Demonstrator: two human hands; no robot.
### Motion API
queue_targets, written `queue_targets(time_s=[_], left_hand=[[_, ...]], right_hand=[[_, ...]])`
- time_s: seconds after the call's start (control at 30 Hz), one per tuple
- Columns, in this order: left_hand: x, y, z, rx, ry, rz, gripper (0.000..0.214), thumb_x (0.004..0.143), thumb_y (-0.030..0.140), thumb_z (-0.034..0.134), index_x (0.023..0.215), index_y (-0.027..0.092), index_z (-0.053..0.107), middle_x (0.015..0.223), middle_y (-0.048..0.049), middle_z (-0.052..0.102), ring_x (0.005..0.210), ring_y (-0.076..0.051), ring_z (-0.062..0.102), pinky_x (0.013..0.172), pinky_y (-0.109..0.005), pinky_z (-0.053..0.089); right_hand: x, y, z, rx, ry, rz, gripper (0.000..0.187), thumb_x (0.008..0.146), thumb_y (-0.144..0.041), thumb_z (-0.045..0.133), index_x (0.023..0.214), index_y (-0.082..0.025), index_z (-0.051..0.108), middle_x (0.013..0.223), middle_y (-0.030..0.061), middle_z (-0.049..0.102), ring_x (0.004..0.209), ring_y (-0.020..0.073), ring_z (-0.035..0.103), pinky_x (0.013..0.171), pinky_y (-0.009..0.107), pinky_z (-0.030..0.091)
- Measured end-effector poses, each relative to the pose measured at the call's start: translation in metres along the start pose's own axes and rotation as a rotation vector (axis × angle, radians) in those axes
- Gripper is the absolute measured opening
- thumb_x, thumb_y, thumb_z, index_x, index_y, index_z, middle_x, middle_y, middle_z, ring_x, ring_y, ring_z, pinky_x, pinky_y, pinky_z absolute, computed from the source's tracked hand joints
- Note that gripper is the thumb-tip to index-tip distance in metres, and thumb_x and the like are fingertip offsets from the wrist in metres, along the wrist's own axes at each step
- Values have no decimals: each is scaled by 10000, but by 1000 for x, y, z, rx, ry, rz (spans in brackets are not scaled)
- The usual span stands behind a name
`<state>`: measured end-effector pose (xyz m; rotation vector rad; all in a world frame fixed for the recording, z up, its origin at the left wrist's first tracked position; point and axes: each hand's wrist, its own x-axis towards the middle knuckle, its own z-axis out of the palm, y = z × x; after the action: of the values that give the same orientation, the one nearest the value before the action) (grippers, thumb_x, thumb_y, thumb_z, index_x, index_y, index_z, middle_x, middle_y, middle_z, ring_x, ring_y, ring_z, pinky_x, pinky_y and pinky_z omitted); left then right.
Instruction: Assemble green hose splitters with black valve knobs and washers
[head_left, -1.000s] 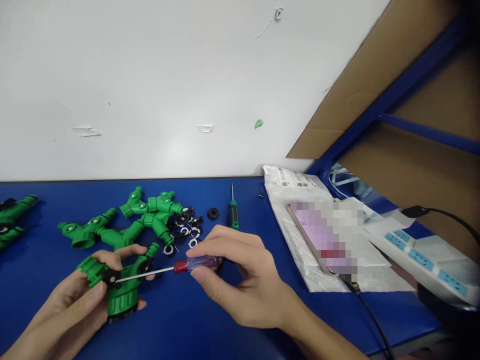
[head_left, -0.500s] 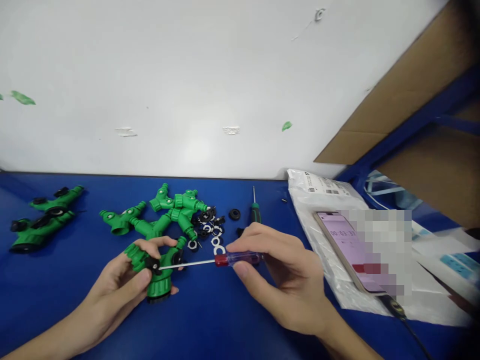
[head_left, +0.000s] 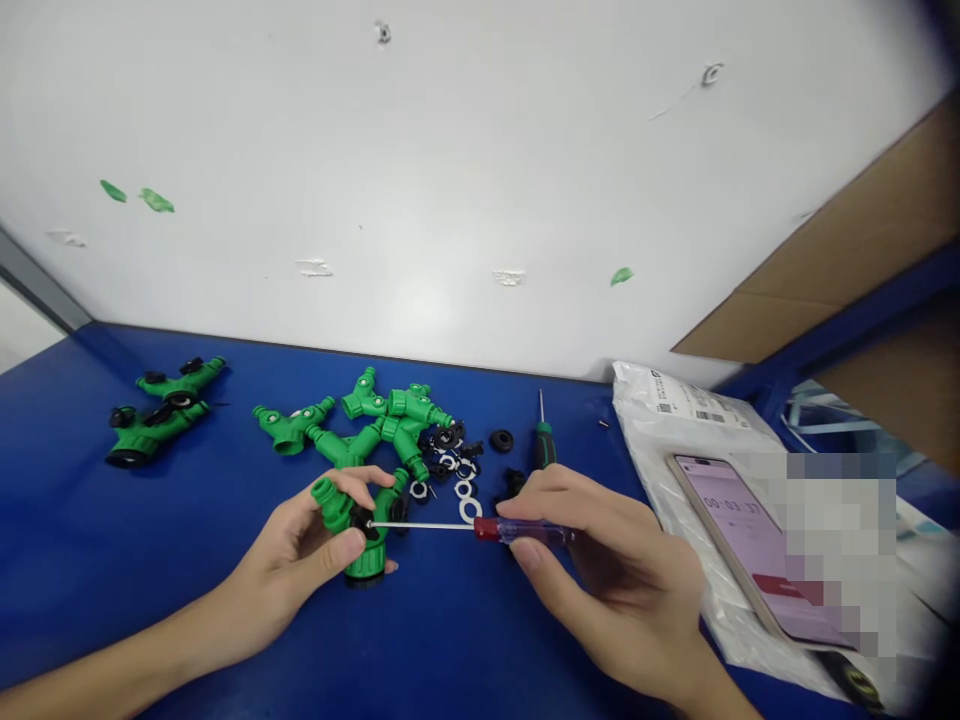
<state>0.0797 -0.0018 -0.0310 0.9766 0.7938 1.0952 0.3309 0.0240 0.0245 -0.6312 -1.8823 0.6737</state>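
Note:
My left hand (head_left: 300, 550) grips a green plastic Y-shaped hose connector (head_left: 365, 562), its fingers behind it and the thumb beside a black knob (head_left: 361, 519) on its front. A second black knob shows on the connector's right branch. Between the thumb and fingers of my right hand (head_left: 615, 570) is a screwdriver (head_left: 517, 530) with a red and clear purple handle. Its thin shaft lies nearly level and points left, with the tip at the black knob. Whether the tip sits in a screw there is too small to tell.
Several green connectors (head_left: 349, 445) lie behind my hands, beside white rings (head_left: 470, 511) and small black parts. Two connectors with black knobs (head_left: 154, 430) lie far left. A green-black screwdriver (head_left: 545, 445), a black ring (head_left: 502, 440), a white plastic bag (head_left: 652, 480) and a phone (head_left: 739, 530) are right.
The view has shifted, so everything appears farther right. The screwdriver lies more level, its tip still at the black knob. Both hands keep their hold.

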Motion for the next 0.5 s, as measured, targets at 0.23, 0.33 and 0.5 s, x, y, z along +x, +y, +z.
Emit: queue_targets(time_s=[0.23, 0.33, 0.5], left_hand=[[-4, -2, 2, 127, 8, 22, 84, 880, 296, 673, 949, 249, 685, 1282, -75, 503, 1092, -280, 578, 849, -413, 601], [-4, -4, 2, 144, -2, 10, 104, 874, 304, 680, 954, 237, 678, 1285, -86, 500, 1035, -260, 598, 844, -415, 603], [-3, -6, 2, 147, 10, -4, 120, 877, 312, 678, 971, 238, 666, 1282, -77, 503, 982, -229, 609, 851, -409, 602]], right_hand=[[-7, 6, -2, -142, 8, -19, 314, 848, -34, 635, 1087, -238, 650, 742, 14, 693, 613, 157, 615, 530, 281, 487], [-12, 6, -4, -300, -56, -34, 210, 913, -99, 590, 1062, -245, 621, 735, 6, 708, 611, 155, 660, 550, 263, 516], [-15, 5, -7, -289, -228, 102, 157, 939, -202, 551, 1090, -238, 535, 888, 34, 675, 723, 158, 661, 639, 263, 558]])
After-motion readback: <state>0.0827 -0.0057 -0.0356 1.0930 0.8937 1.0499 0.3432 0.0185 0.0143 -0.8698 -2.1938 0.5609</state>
